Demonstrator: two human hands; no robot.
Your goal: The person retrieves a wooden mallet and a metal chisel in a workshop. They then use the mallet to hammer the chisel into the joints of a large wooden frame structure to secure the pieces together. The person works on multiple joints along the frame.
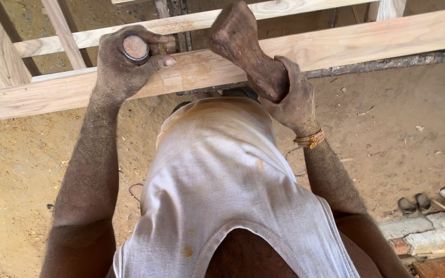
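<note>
Head view: left hand (124, 62) fingers grip chisel handle (135, 48), right hand (289, 95) grips mallet (240, 41); plank (336, 46), sandy floor (387, 128).

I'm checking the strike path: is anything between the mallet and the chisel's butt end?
Nothing visible. The right hand holds the mallet raised above the plank. The left hand grips the chisel, its round butt end bare and facing up. Only open air lies between them.

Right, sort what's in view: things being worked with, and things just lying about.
In use:
- chisel gripped in the left hand
- wooden mallet in the right hand
- plank of the wooden frame

Lying about:
- pair of sandals
- bricks
</note>
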